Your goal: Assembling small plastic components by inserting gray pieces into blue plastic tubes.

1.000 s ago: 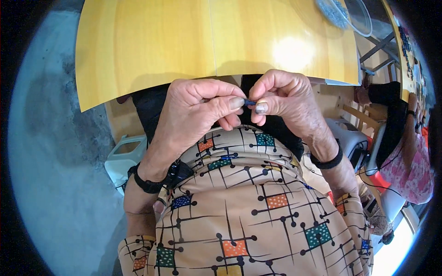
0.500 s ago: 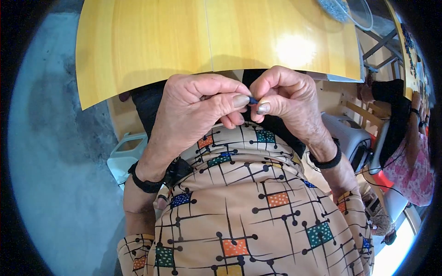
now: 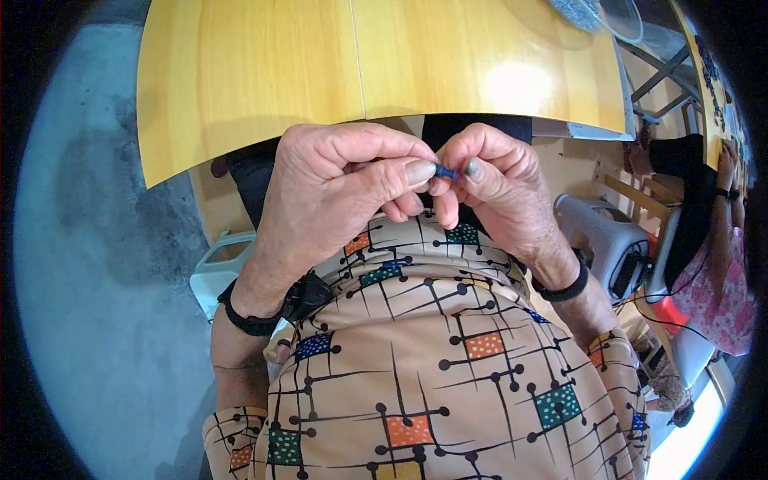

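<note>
My left hand (image 3: 352, 180) pinches a small dark blue cylindrical piece (image 3: 446, 172) between thumb and forefinger, in front of my lap. The piece looks ridged, and its left end is covered by the thumb; what exactly it is cannot be made out. Close on the other side is my right hand (image 3: 500, 180). Its thumb is lifted a little away from the piece, apart from the forefinger, while its other fingers curl close beneath the piece's free end. Whether those fingertips touch it is hard to see.
A yellow wood-grain table (image 3: 256, 72) with a seam lies just beyond my hands. A clear round container (image 3: 620, 20) with bluish contents stands at its far right. A pale green stool (image 3: 224, 264) is at left, a grey chair (image 3: 600, 240) at right. Another person's arm (image 3: 724, 208) shows far right.
My right thumb has come off the blue piece and shifted right, so more of the piece shows. My left hand keeps its pinch, almost in the same place.
</note>
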Action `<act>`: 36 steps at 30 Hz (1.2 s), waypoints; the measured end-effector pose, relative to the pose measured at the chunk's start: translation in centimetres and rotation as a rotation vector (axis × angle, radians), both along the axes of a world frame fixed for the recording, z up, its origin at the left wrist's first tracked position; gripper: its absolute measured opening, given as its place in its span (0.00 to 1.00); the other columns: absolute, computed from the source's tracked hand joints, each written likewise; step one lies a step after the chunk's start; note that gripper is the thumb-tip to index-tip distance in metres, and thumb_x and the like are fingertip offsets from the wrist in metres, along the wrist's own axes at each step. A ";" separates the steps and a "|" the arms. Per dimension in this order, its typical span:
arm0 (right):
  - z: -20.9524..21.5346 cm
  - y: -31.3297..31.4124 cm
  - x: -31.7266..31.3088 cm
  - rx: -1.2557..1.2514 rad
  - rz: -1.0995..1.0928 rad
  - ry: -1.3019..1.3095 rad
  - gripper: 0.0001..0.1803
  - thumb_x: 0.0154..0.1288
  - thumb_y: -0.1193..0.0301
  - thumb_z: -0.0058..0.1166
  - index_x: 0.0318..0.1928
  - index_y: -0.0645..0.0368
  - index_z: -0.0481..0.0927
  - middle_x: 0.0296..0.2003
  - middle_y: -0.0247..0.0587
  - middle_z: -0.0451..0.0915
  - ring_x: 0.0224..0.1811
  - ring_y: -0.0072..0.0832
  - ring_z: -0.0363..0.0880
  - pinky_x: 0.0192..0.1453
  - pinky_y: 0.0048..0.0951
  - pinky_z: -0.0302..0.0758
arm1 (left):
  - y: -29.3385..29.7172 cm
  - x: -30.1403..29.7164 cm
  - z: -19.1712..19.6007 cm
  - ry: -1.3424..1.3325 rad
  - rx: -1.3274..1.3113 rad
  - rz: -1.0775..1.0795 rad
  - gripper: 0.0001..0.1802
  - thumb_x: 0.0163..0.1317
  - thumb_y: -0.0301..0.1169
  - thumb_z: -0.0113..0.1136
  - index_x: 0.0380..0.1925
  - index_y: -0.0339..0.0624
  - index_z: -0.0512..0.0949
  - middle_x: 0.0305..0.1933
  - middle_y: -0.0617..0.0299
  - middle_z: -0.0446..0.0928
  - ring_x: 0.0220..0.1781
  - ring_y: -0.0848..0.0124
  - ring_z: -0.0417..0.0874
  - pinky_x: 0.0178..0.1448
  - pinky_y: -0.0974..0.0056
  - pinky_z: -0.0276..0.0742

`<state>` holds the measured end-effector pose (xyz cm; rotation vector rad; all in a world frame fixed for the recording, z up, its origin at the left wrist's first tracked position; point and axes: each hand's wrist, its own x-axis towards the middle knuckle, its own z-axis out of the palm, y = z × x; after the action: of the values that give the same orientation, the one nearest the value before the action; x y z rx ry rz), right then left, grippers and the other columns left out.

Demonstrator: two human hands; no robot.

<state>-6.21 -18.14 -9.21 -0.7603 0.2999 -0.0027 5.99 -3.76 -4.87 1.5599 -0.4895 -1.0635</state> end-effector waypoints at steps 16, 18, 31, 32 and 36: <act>1.1 0.4 -1.7 -0.545 -0.198 -0.104 0.06 0.58 0.79 0.57 0.37 0.64 0.77 0.31 0.35 0.78 0.31 0.18 0.77 0.36 0.18 0.76 | 0.0 -1.6 0.1 0.113 -0.021 0.046 0.07 0.57 0.26 0.60 0.32 0.32 0.81 0.23 0.60 0.78 0.20 0.78 0.77 0.25 0.76 0.72; 0.9 -0.2 -2.0 -0.976 -0.185 -0.120 0.05 0.55 0.78 0.59 0.33 0.63 0.78 0.29 0.38 0.78 0.29 0.23 0.77 0.33 0.22 0.75 | 0.0 -1.9 0.1 0.116 -0.017 0.046 0.07 0.57 0.26 0.60 0.32 0.32 0.81 0.23 0.60 0.78 0.20 0.78 0.77 0.25 0.76 0.72; 1.4 -1.0 -2.3 -1.263 -0.155 -0.184 0.03 0.53 0.77 0.58 0.28 0.63 0.77 0.23 0.43 0.76 0.25 0.34 0.76 0.30 0.29 0.72 | -0.6 -2.6 -0.6 -0.042 -0.039 0.049 0.06 0.57 0.24 0.59 0.31 0.31 0.81 0.22 0.58 0.80 0.22 0.79 0.79 0.25 0.77 0.76; 1.3 -1.0 -2.3 -1.249 -0.155 -0.178 0.04 0.53 0.76 0.58 0.28 0.63 0.77 0.22 0.43 0.76 0.25 0.34 0.76 0.30 0.29 0.72 | -0.7 -2.6 -0.7 -0.041 -0.043 0.043 0.06 0.57 0.24 0.59 0.32 0.32 0.82 0.23 0.58 0.80 0.22 0.79 0.79 0.26 0.77 0.76; 0.8 -1.3 -2.4 -1.135 -0.116 -0.139 0.06 0.56 0.73 0.58 0.29 0.64 0.77 0.23 0.40 0.76 0.25 0.28 0.76 0.30 0.27 0.72 | -0.8 -2.4 -0.6 0.034 -0.004 0.043 0.06 0.57 0.24 0.60 0.32 0.32 0.81 0.22 0.60 0.79 0.21 0.78 0.78 0.25 0.76 0.74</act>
<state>-8.57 -19.48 -8.37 -1.8562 0.1905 -0.3597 3.60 -4.56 -5.49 1.5404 -0.4331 -1.0540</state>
